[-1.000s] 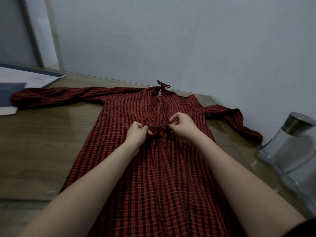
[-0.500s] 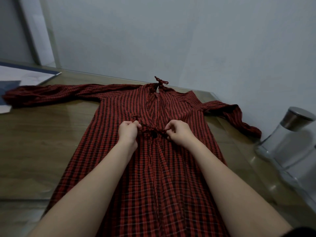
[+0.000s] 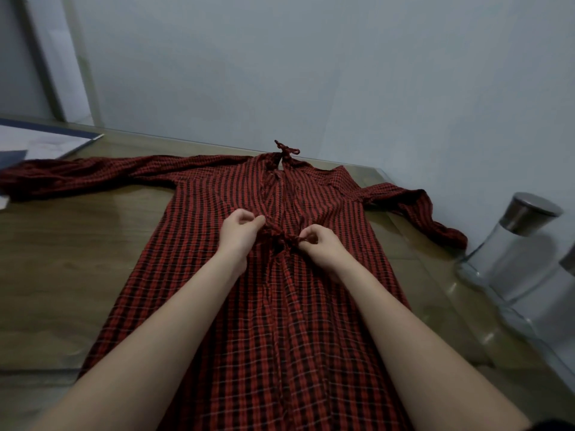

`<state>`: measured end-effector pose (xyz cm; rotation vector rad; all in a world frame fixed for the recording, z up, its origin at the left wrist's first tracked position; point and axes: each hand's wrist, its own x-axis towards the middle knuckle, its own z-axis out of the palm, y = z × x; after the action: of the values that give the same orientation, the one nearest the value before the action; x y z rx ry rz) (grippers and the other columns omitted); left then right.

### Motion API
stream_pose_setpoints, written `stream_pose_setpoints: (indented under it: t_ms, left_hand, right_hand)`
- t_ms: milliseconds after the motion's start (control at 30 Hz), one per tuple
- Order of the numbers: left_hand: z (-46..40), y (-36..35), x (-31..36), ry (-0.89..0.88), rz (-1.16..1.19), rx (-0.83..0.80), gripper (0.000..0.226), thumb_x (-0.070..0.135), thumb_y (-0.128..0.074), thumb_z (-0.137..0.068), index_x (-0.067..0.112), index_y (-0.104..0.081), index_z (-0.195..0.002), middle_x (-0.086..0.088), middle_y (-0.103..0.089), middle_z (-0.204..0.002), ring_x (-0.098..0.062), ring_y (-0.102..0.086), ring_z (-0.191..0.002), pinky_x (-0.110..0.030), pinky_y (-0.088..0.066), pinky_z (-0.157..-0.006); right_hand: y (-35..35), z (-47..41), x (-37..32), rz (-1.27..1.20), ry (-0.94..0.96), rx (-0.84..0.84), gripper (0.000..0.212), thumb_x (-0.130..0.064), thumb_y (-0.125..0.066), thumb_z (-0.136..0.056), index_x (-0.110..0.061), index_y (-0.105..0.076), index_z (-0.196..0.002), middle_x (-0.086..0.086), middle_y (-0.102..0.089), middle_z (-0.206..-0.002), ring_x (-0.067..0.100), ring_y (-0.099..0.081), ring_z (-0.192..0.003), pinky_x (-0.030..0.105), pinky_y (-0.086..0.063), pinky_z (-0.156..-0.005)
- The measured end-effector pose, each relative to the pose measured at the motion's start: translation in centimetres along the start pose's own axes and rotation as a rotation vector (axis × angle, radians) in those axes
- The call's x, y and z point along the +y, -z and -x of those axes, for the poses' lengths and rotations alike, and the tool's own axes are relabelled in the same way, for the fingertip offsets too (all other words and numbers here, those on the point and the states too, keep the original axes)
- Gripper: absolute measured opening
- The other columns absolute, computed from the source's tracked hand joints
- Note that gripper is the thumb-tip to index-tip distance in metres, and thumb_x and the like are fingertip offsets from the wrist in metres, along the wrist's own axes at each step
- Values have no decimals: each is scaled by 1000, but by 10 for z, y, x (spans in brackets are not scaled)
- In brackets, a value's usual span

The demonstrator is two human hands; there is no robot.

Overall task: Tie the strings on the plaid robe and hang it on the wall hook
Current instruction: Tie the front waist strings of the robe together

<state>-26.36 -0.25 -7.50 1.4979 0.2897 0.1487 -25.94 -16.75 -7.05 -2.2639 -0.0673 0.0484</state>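
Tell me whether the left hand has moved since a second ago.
Yes. The left hand has shifted outward, away from the right hand; judged against the robe's front opening, it now sits farther left, pulling the string taut.

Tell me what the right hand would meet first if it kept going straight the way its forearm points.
Likely the waist knot just past the right hand, then the left hand; depth is uncertain.

Both forearms are bare, with a dark sleeve [image 3: 557, 426] edge at the right elbow.
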Motion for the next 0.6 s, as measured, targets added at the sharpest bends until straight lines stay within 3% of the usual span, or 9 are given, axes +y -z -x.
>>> stream_pose_setpoints:
  t_ms: [67, 167, 333, 367, 433, 500, 600]
  left_hand:
    - [2, -5, 9, -140, -55, -38, 10, 24, -63, -86, 17, -56, -83, -2, -60, -88, -17, -56, -86, -32, -47, -76]
    - [6, -15, 24, -351, -155, -177, 8, 20, -61, -87, 13, -59, -88, -1, -69, -83, -13, -63, -78, -30, -50, -75]
    - [6, -30, 40, -547, -614, -321, 16, 17, -60, -87, 13, -71, -100, -1, -74, -83, -11, -68, -74, -24, -53, -79]
    - [4, -31, 41, -558, -691, -317, 18, 16, -60, -87, 13, -72, -101, -1, -73, -84, -10, -66, -72, -21, -51, -78]
    - [2, -29, 43, -561, -775, -314, 21, 14, -59, -87, 12, -73, -102, -2, -71, -82, -9, -62, -72, -19, -48, -76]
    - [2, -26, 44, -550, -800, -329, 21, 13, -58, -87, 13, -74, -102, -2, -71, -82, -11, -64, -74, -19, -50, -74]
    - [3, -19, 42, -539, -840, -360, 23, 14, -57, -88, 13, -73, -105, -4, -74, -99, -12, -66, -90, -16, -43, -78]
  right_hand:
    - [-2, 3, 2, -85, -10, -19, 10, -12, -56, -89, -21, -53, -86, -3, -55, -91, 9, -52, -80, 21, -42, -64]
    - [-4, 6, 5, -198, -19, -45, 20, -12, -56, -89, -29, -51, -81, -6, -55, -91, 11, -54, -87, 25, -44, -74]
    - [-5, 6, 1, -284, -4, -7, 18, -4, -56, -88, -22, -54, -85, 0, -63, -87, 17, -61, -85, 36, -52, -81]
    - [-4, 6, 0, -247, 42, 45, 19, -4, -57, -86, -23, -55, -82, 0, -64, -86, 16, -61, -83, 33, -52, -78]
    - [-1, 7, -2, -76, 152, 131, 16, -4, -59, -82, -20, -57, -81, -3, -63, -86, 10, -58, -81, 10, -45, -72]
    - [3, 9, -5, 51, 243, 174, 12, -6, -60, -81, -16, -62, -86, -6, -63, -86, 6, -56, -81, -2, -37, -67]
    - [9, 10, -12, 160, 341, 185, 12, -12, -61, -82, -16, -65, -93, -3, -70, -93, 9, -61, -86, 7, -44, -76]
